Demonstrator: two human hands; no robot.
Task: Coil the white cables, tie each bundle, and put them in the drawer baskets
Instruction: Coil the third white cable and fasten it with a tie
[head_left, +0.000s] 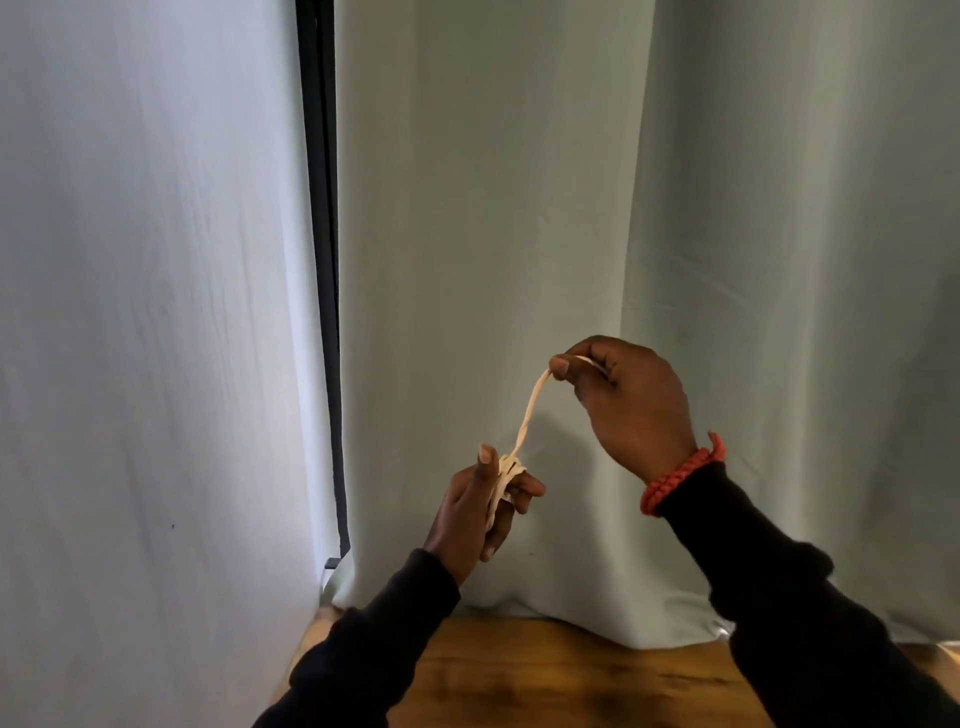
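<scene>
The right hand (628, 402) is raised in front of the curtain, with the back of the hand toward the camera. Its thumb and first finger are closed together and pinch the free end of the white cable (527, 415); the other fingers are curled in behind. From this pinch the cable goes down and to the left in a soft curve, and it looks slightly twisted along this part.

The lower end of the cable arrives at the left hand (485, 506), which is lower and a little nearer to the middle of the view. This hand holds a small coiled bundle (506, 475) of the same cable: the thumb stands up straight on one side of the bundle, and the fingers are bent around the other side. The loops of the bundle lie between the thumb and the fingers, and part of them is hidden by the hand, so how many turns it has cannot be seen.

Both arms wear dark sleeves (769, 582). On the right wrist there is a red braided bracelet (678, 475), just above the cuff.

Behind the hands hangs a pale green curtain (519, 208) in long folds. At its left edge a dark vertical frame (323, 260) is visible, and a second pale curtain panel (145, 312) fills the left side. Below the hands is a brown wooden surface (545, 680), and the curtain hem rests on it.
</scene>
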